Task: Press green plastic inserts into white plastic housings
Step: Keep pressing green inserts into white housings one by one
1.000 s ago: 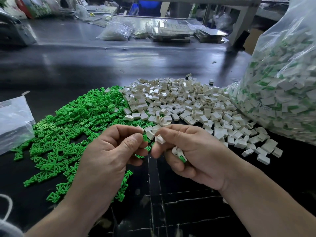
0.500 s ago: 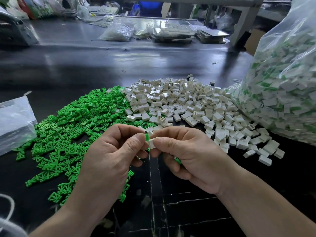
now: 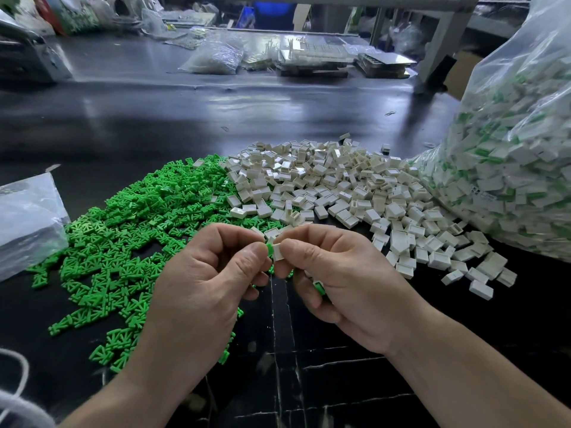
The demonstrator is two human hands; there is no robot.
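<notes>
Mid-frame, my left hand (image 3: 204,282) has its grip pinched on a green insert (image 3: 269,249), which touches the white housing (image 3: 279,252) clamped in the grip of my right hand (image 3: 346,282). If the insert enters skewed, I judge it could jam or bend rather than seat. A piece with green showing (image 3: 318,287) sits tucked under my right fingers. Squeezing harder might let it slip onto the desk (image 3: 309,381).

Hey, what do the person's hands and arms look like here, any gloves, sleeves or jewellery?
The left hand and right hand are both bare, with no gloves or rings visible. The forearms are uncovered all the way to the frame edge, with no sleeves, watch or wristband showing.
</notes>
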